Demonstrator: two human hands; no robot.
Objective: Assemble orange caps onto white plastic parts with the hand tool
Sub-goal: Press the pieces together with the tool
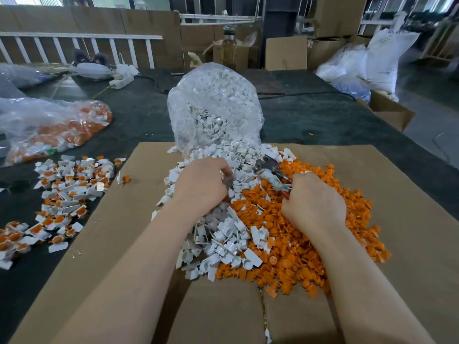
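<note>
A heap of loose white plastic parts [223, 234] spills from a clear bag [213, 108] onto a cardboard sheet [407, 219]. Beside it on the right lies a heap of orange caps [298, 259]. My left hand [201, 184] reaches into the white parts with fingers curled down; what they hold is hidden. My right hand [313, 202] rests on the orange heap and grips the red handles of a metal hand tool [270, 172], whose head points up and left over the pile.
Assembled white-and-orange pieces [67, 194] lie scattered at the left on the dark table [323, 120]. A clear bag of more orange and white pieces [49, 130] sits at far left. A bottle [228, 48], cardboard boxes [392, 112] and white sacks [367, 63] stand behind.
</note>
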